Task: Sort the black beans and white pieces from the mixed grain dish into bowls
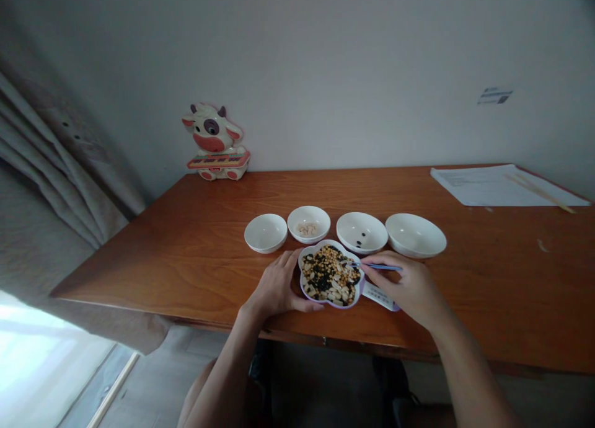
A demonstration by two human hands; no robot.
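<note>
A purple flower-shaped bowl (304, 288) full of mixed yellow, black and pale beans sits near the table's front edge. My left hand (279, 286) cups its left rim, fingers curled against it. My right hand (409, 288) is closed on thin blue tweezers (379, 267), whose tips reach into the right side of the bean mix. Behind the bowl stand several white bowls in a row: one empty at the left (265, 232), one with a few pale beans (308, 223), one with a few black beans (361, 232), one empty at the right (415, 235).
A white packet (379, 295) lies under my right hand. A cow-shaped toy keyboard (214, 144) stands at the back left by the wall. Papers with chopsticks on them (502, 186) lie at the back right. A curtain (56, 167) hangs on the left.
</note>
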